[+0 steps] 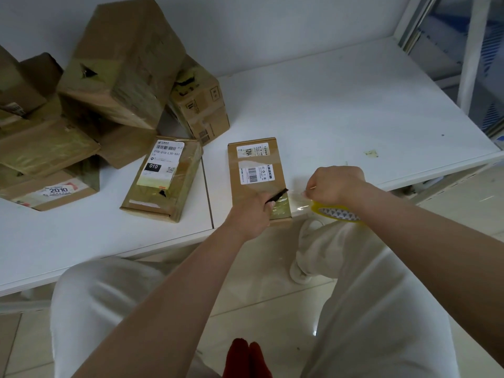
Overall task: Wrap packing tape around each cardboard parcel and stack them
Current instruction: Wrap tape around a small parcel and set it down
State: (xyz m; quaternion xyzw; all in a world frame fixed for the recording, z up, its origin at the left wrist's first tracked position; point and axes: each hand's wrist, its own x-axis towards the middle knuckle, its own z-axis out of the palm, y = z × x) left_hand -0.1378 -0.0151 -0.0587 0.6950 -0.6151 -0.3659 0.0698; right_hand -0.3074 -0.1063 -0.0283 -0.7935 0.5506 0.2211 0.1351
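parcel (256, 173), flat and brown with white barcode labels, lies on the white table (341, 110) close to its near edge, long side running away from the person. left hand (255, 214) rests on the parcel's near end, fingers curled round a thin black blade (278, 195) whose tip points right toward the parcel's right edge. right hand (336, 184) hovers just beside that edge, fingers pinching a stretch of clear tape (296, 199) that runs from the parcel's near end out to a yellow tape roll (336, 212), which hangs under the wrist past the table edge; whether the hand also grips the roll itself i cannot tell. yellowish tape already shines across the parcel's near end.

second flat parcel (165, 177) with a label reading 010 lies to the left, apart from the first. farther left and back, a loose pile of boxes (117, 66) leans against the wall, one large box tilted on top. white trousers, a white shoe and a tiled floor show below.
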